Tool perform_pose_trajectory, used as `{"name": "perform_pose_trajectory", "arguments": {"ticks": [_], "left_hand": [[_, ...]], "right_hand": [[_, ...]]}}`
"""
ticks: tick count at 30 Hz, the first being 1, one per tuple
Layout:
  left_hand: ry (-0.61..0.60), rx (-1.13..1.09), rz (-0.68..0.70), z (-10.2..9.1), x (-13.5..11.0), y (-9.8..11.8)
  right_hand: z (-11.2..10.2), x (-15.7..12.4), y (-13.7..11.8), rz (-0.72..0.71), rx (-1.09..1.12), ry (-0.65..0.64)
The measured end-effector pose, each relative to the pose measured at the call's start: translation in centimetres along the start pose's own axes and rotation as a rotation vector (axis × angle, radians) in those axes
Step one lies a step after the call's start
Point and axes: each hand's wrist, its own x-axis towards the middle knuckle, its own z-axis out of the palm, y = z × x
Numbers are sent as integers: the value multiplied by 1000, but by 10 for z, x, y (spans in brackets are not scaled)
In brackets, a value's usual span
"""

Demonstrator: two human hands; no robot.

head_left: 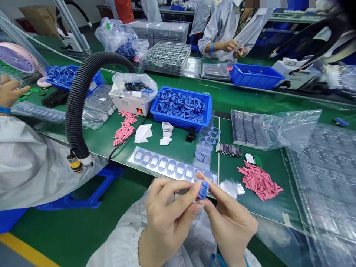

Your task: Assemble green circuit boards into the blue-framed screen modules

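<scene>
My left hand and my right hand meet just below the table's front edge, both pinching a small blue rubber ring part between thumbs and fingertips. Directly beyond them lies a clear strip carrying several blue oval rings. A blue bin full of the same blue parts stands behind it. A short row of dark thin plates lies to the right of the strip, and a heap of pink strips sits right of my hands.
A black corrugated hose arcs over the table at left. A white box with a red switch, another pink heap, white paper pieces and plastic bags lie around. A co-worker's sleeve is left; another person sits opposite.
</scene>
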Motion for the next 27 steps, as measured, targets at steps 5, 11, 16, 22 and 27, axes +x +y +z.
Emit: {"name": "perform_pose_trajectory", "arguments": {"ticks": [5,11,16,22,27], "left_hand": [[12,94,88,-9,17,13],[-52,174,280,-17,24,15],[-68,121,330,-18,18,9],[-139,38,269,-19,17,7],[-235,6,135,-20,19,5]], "right_hand": [[0,0,-1,-216,-114,47],[-7,7,11,-279,12,-62],[-13,20,18,-72,207,-311],[-15,22,20,-64,418,-389],[-21,20,21,-80,327,-363]]}}
